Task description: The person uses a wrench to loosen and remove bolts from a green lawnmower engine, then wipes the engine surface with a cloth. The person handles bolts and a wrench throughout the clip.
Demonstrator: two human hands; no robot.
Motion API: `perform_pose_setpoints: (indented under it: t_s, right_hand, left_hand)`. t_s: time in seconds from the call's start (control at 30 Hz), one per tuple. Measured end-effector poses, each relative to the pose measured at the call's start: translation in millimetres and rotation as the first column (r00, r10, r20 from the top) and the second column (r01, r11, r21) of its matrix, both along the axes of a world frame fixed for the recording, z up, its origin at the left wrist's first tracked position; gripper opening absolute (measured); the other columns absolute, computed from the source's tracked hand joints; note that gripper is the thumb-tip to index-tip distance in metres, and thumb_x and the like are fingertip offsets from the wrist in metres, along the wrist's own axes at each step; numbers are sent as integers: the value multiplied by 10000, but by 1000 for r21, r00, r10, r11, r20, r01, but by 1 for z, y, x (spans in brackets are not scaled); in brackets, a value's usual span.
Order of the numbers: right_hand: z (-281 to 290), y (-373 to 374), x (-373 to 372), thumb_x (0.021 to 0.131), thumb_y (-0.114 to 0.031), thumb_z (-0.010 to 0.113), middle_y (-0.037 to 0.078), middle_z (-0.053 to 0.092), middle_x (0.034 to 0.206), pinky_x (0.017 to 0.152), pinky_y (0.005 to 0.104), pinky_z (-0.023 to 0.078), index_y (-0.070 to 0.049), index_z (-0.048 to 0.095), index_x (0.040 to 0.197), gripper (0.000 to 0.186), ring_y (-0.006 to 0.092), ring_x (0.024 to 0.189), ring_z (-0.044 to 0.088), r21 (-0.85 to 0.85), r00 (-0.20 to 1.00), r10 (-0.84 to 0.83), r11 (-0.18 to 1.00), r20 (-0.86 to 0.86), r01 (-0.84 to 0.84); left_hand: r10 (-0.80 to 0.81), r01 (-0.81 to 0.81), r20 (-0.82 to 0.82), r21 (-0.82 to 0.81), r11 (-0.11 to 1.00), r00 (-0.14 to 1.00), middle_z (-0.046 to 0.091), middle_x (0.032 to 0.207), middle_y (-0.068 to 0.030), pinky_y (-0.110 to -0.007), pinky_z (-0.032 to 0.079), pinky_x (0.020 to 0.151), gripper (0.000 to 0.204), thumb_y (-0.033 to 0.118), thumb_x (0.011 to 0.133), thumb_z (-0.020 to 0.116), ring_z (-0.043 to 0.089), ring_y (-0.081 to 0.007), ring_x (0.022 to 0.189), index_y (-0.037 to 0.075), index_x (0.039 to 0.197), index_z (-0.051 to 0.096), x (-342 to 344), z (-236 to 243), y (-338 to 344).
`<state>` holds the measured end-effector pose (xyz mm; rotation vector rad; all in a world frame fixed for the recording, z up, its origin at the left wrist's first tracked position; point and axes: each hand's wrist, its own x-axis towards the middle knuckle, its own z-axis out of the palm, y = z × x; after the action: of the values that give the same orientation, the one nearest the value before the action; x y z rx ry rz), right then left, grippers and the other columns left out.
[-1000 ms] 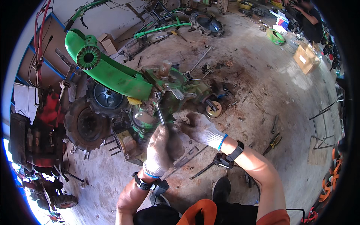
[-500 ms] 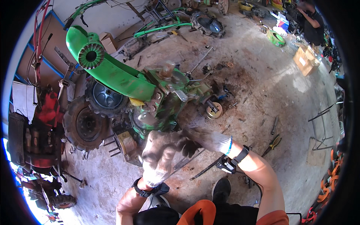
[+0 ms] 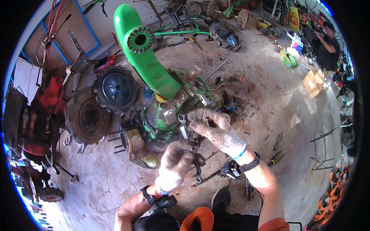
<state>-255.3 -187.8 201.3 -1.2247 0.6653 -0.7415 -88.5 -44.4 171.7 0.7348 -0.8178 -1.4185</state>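
Low at centre, my left hand [image 3: 173, 163], in a dirty white glove, grips a dark spanner [image 3: 197, 167] whose end points down. A silver ring spanner [image 3: 183, 125] stands upright just above it, its lower part partly hidden. My right hand [image 3: 214, 133], gloved too, has its fingers curled beside that spanner; whether they grip it is unclear. Behind the hands sits a dirty green machine housing [image 3: 158, 121] with a long curved green arm [image 3: 154, 71] rising from it, ending in a toothed round flange [image 3: 139, 40].
Two treaded wheels [image 3: 85, 123] and a red machine [image 3: 40, 127] are left. A yellowish housing [image 3: 135, 142] lies beside the green one. Pliers [image 3: 276, 158], loose tools, a cardboard box [image 3: 312, 82] and a metal frame [image 3: 323, 150] lie right. Another person [image 3: 327, 46] works at back right.
The view has shifted, with the green arm now further right. My hands have drawn apart slightly, the left lower, the right up at the silver spanner; a dark spanner now shows in my left hand.
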Motion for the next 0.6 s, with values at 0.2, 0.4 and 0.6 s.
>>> perform_pose_setpoints:
  t_s: [0.2,0.4,0.6]
  right_hand:
    - [12,-2,6,1042,-91,770,69,806,1191,907,331,603,-33,756,1241,208,156,1010,743,-590,911,-321,799,-260,113]
    - [37,-5,0,1000,-114,795,169,800,1222,929,459,625,-48,769,1280,289,392,1059,772,-844,841,-487,532,-234,73]
    - [69,-43,15,1013,-129,718,189,745,1275,1040,515,586,-60,756,1334,330,435,1194,698,-940,798,-502,245,-333,-238]
  left_hand:
    - [119,-122,94,26,992,988,759,1122,-159,-411,659,857,166,92,1131,672,768,-255,973,16,1275,640,3,5,-46]
    - [80,-75,-27,141,987,996,771,1153,-165,-412,668,851,210,72,1116,683,774,-251,989,-5,1306,636,7,23,-53]
    - [100,-117,218,65,991,971,757,1055,-48,-287,598,830,132,31,1086,708,705,-120,900,-16,1209,700,13,23,-57]
